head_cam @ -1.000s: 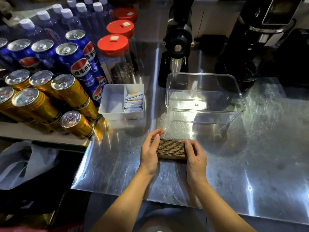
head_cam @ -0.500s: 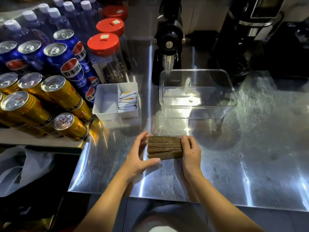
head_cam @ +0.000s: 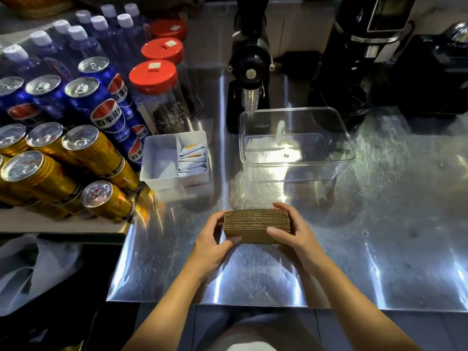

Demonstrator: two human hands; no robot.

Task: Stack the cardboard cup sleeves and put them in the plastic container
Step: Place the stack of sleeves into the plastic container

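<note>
A neat stack of brown cardboard cup sleeves (head_cam: 255, 225) is held just above the steel counter (head_cam: 379, 236), tilted with its edges facing up. My left hand (head_cam: 215, 245) grips its left end, thumb under the front face. My right hand (head_cam: 295, 235) grips its right end, fingers wrapped behind. The clear plastic container (head_cam: 298, 162) stands with nothing inside it, just beyond the stack and slightly to the right.
A white divided tray (head_cam: 162, 171) with paper sachets sits left of the container. Gold and blue drink cans (head_cam: 76, 148), bottles and red-lidded jars (head_cam: 157, 92) crowd the left. Black coffee grinders (head_cam: 249, 72) stand behind the container. The counter's front edge is near my forearms.
The stack lay flat on the counter between my hands; both hands have since closed on its ends, lifted it and tipped it up.
</note>
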